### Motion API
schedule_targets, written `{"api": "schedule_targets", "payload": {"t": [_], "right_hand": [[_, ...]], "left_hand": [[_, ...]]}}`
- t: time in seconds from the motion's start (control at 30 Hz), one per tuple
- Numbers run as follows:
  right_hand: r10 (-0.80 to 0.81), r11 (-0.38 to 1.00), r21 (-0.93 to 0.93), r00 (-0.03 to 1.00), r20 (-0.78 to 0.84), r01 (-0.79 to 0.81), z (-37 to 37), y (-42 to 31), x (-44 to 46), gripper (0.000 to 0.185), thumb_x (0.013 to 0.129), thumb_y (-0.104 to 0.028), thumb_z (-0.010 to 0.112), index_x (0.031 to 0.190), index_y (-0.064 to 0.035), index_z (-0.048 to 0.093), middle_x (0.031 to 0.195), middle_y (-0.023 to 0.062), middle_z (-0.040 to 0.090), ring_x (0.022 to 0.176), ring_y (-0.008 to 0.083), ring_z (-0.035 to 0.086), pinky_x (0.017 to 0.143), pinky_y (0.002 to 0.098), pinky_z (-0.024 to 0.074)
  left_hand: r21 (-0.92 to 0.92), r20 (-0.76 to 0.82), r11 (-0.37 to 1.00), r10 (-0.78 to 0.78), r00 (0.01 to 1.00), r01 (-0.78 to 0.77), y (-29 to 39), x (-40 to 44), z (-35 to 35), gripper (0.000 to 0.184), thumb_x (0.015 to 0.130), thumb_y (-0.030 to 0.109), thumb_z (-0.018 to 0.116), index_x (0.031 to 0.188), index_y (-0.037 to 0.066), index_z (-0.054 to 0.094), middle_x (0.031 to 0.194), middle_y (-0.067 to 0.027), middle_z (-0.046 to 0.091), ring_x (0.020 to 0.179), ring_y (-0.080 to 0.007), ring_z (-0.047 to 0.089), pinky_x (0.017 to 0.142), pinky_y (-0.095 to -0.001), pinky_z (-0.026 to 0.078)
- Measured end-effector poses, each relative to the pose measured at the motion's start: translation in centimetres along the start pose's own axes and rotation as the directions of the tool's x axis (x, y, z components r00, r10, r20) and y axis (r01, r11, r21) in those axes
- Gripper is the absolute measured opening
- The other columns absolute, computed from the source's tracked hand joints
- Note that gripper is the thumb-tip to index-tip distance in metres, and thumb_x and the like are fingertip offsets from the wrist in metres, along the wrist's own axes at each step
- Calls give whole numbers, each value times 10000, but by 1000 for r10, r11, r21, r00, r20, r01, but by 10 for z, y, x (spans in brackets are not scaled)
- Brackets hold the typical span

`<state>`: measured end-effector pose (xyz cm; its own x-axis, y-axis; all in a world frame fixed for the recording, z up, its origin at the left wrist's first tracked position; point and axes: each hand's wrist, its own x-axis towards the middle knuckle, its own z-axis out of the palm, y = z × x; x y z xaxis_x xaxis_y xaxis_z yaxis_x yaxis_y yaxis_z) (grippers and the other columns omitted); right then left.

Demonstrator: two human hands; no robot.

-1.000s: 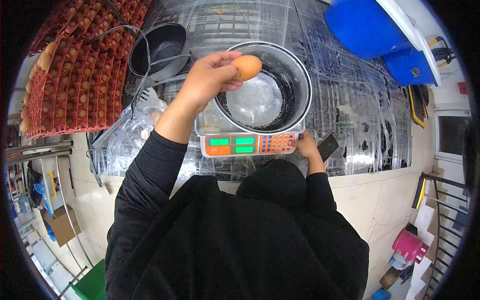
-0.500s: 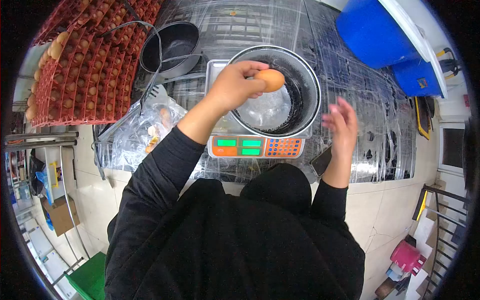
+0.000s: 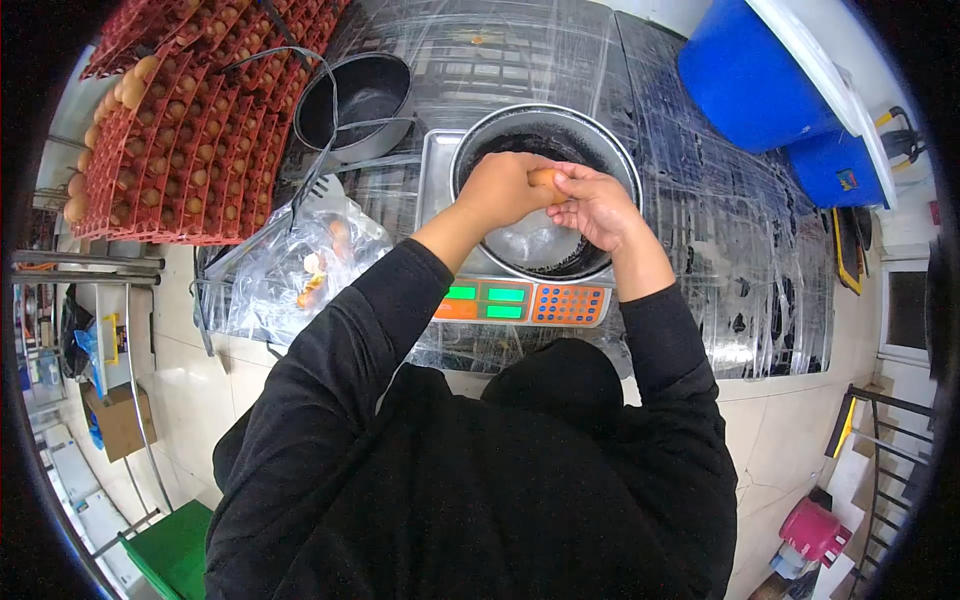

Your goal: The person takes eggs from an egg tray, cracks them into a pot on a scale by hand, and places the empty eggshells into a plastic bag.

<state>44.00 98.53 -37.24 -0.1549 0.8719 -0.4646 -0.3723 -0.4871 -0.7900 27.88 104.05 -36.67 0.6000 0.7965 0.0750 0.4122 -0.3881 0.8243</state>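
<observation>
A brown egg (image 3: 546, 180) is held between my two hands above a round metal pot (image 3: 462, 150). My left hand (image 3: 506, 192) is closed round the egg from the left. From the right, the fingertips of my right hand (image 3: 603, 207) press against it; together the hands cover most of the shell. Whether the shell is cracked I cannot tell. Under the pot is an orange and silver digital scale (image 3: 522, 303) with green displays. Some clear liquid seems to lie at the bottom of the pot, partly hidden by my hands.
Stacked red egg trays (image 3: 170, 165) full of eggs stand at the left. Beside them are a second dark pot (image 3: 355, 145), a trailing cable and a clear plastic bag (image 3: 270, 270) with broken shells. Blue tubs (image 3: 750, 80) are at the back right.
My right hand has moved left from beside the pot and now grips the egg along with my left hand. The egg has dropped slightly lower in view.
</observation>
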Motion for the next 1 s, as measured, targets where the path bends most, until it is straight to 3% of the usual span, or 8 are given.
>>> {"api": "schedule_targets", "payload": {"t": [0.4, 0.57, 0.67, 0.77, 0.8, 0.87, 0.97, 1.0], "right_hand": [[41, 998, 46, 999, -6, -41, -10, 5, 14, 299, 874, -153, 515, 1147, -34, 488, 932, 89, 590, 732, 172, 571, 688, 302, 498], [115, 993, -12, 993, -10, -116, -18, 11, 19, 338, 870, -158, 525, 1188, -59, 468, 961, 79, 577, 752, 165, 562, 697, 288, 496], [178, 976, -112, 981, -81, -186, -20, 16, 25, 364, 852, -133, 538, 1202, -83, 456, 993, 80, 568, 795, 170, 548, 713, 307, 490], [133, 915, -345, 964, -231, -209, -14, 22, 30, 376, 850, -118, 526, 1215, -94, 437, 1015, 71, 557, 863, 184, 545, 711, 311, 488], [39, 866, -473, 965, -258, -161, -15, 25, 31, 345, 843, -111, 520, 1183, -84, 467, 1044, 97, 552, 870, 217, 552, 726, 330, 483], [-157, 708, -702, 952, -264, -78, -12, 31, 31, 292, 829, -97, 509, 1118, -64, 526, 1101, 149, 540, 885, 281, 565, 756, 368, 472], [-574, 178, -982, 817, -56, 57, -10, 30, 21, 293, 809, -96, 503, 1099, -86, 548, 1142, 182, 511, 956, 343, 542, 828, 398, 437], [-617, 108, -994, 786, -45, 28, -7, 27, 15, 290, 807, -100, 501, 1093, -91, 553, 1148, 182, 507, 964, 350, 537, 844, 406, 427]], "left_hand": [[-3, 167, 990, -141, 976, 144, -8, 17, -3, 424, 662, 314, 719, 1033, 120, 648, 853, -123, 659, 706, -211, 618, 684, -302, 472], [135, 279, 991, -56, 959, 18, -25, 24, 1, 391, 670, 263, 692, 1027, 110, 650, 838, -125, 656, 684, -199, 599, 676, -304, 464], [224, 371, 974, -64, 926, -23, -32, 32, 2, 362, 669, 202, 650, 1018, 107, 653, 841, -139, 649, 713, -225, 609, 691, -310, 469], [404, 381, 912, -95, 919, -73, -22, 32, 0, 367, 661, 154, 610, 1023, 107, 646, 869, -149, 640, 761, -268, 613, 702, -327, 479], [476, 369, 874, -100, 924, -96, -18, 32, -2, 374, 657, 140, 598, 1028, 107, 643, 881, -151, 637, 779, -283, 613, 704, -334, 482], [495, 247, 854, 40, 968, -161, -23, 33, -1, 379, 664, 134, 585, 1038, 101, 631, 899, -142, 634, 798, -298, 607, 708, -349, 484], [402, -6, 887, 251, 968, -228, -8, 20, -21, 362, 676, 118, 583, 1035, 80, 616, 895, -134, 631, 806, -300, 605, 721, -364, 488], [352, -107, 901, 310, 945, -256, 4, 11, -34, 353, 681, 112, 585, 1031, 71, 611, 888, -133, 631, 805, -298, 605, 726, -368, 490]]}}
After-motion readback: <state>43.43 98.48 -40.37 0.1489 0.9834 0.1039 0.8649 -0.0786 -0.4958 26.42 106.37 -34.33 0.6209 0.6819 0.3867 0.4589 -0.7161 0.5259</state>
